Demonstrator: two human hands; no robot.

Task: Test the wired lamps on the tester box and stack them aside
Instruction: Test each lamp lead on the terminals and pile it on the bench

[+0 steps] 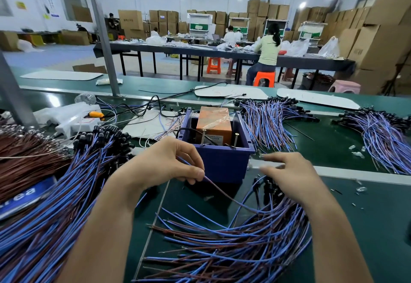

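The tester box [224,164] is a purple plastic bin with an orange block and two upright screws [202,137] inside, standing at the middle of the green bench. My left hand [164,162] pinches the blue and brown wires of one lamp [224,194] just in front of the box. My right hand [291,173] hovers blurred over the black lamp heads of a loose pile [244,245] at front right, fingers spread, and whether it holds a lamp I cannot tell. A big bundle of wired lamps [66,193] lies at the left.
More bundles of wired lamps [266,118] lie behind and right of the box, another bundle [382,135] at far right. White plastic parts and cables [77,118] sit at back left beside a metal post [104,37]. People work at a long table [200,53] beyond.
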